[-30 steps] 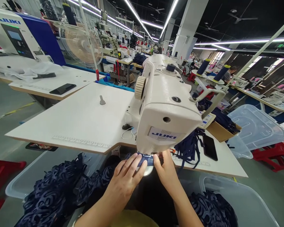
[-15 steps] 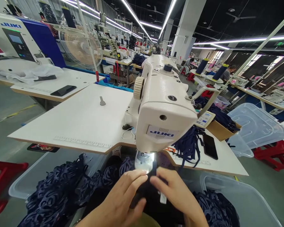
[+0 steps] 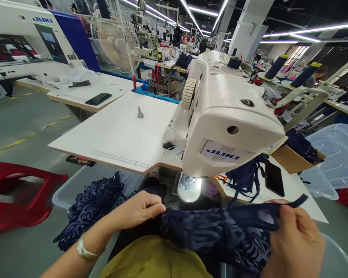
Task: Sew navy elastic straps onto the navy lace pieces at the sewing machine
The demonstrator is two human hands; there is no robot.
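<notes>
A dark navy patterned piece of fabric (image 3: pixel 197 227) stretches across my lap between both hands. My left hand (image 3: pixel 142 208) pinches its left end. At the other end my right hand (image 3: pixel 295 231) grips the fabric, and a narrow strap end sticks out past the fingers. Just beyond the cloth is the white sewing machine (image 3: pixel 232 116), its lit needle area (image 3: pixel 190 187) over the rounded bed. What exactly the garment is, I cannot tell.
Left of my lap, a clear bin holds a heap of navy fabric (image 3: pixel 95 204). Navy straps (image 3: pixel 243 179), a phone (image 3: pixel 274 179) and orange-handled scissors (image 3: pixel 221 177) lie right of the machine. A red stool (image 3: pixel 53 193) stands left; a small metal piece (image 3: pixel 140 112) rests on the white table (image 3: pixel 118 135).
My hands have moved from close together under the needle to wide apart, with the fabric now drawn out between them. The view has shifted, so the machine appears farther right.
</notes>
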